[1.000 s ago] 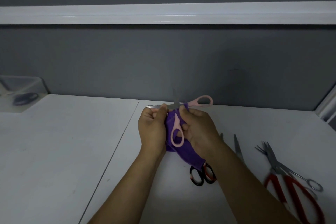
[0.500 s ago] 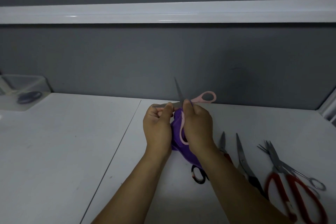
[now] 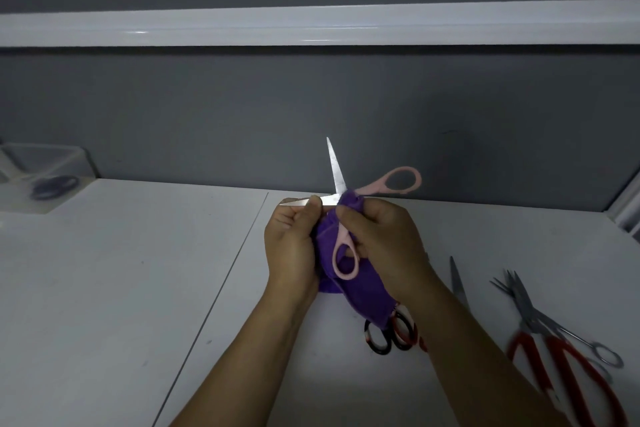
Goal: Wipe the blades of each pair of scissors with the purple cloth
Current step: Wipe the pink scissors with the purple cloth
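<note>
Skin risk: your L hand (image 3: 294,246) pinches the 9 o'clock blade of the scissors (image 3: 335,170) bare. R hand (image 3: 384,243) grips cloth (image 3: 363,298); a slip cuts you.

One pink-handled steel scissors (image 3: 337,180) and one purple cloth (image 3: 363,295) in the right grip (image 3: 388,243). Right of it, three pairs plainly seen: black-and-red-ringed scissors (image 3: 392,336), big red-handled scissors (image 3: 562,350), slim all-steel scissors (image 3: 568,331).

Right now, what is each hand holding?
Left hand: pinches one blade of the pink scissors.
Right hand: grips the purple cloth around the scissors' pivot.
</note>
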